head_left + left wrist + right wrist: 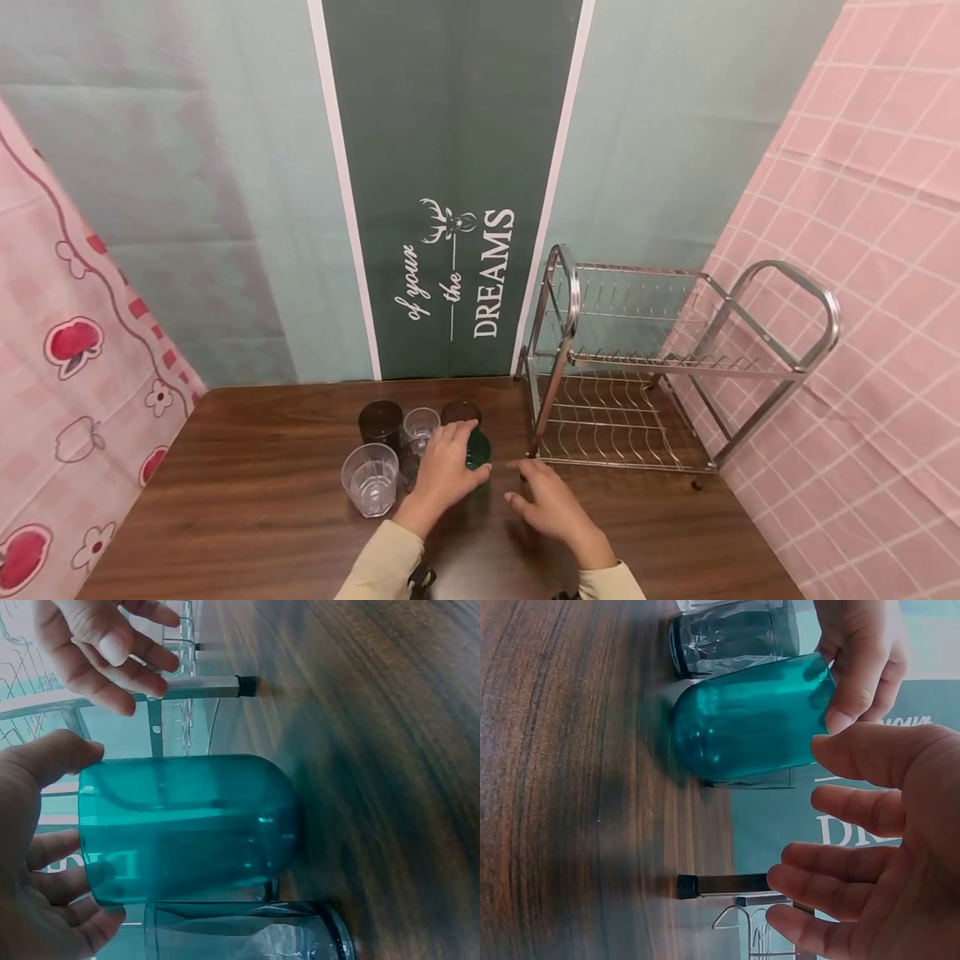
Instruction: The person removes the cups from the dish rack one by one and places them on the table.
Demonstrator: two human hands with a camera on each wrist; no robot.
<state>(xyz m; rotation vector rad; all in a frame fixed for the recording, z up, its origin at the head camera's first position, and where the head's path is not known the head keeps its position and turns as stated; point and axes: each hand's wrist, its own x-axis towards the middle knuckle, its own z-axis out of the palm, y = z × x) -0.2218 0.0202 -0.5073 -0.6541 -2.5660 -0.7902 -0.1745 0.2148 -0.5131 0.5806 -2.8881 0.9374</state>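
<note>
My left hand (447, 462) holds a translucent green cup (480, 450) by its rim, with the thumb on one side and the fingers on the other. In the left wrist view the green cup (187, 825) has a rounded base, close over the wooden table. Just to the right, my right hand (553, 504) has its fingers spread and relaxed, with nothing in them. The right wrist view has my right hand (870, 847) near the rim of the green cup (750, 720). A ribbed, greyish see-through glass (240, 930) is right beside the cup.
Left of the hands stand a large clear glass (371, 482), a dark cup (381, 423) and a smaller clear glass (422, 427). Another dark cup (461, 410) is behind my left hand. A two-tier metal dish rack (630, 367) occupies the right side of the table (247, 483).
</note>
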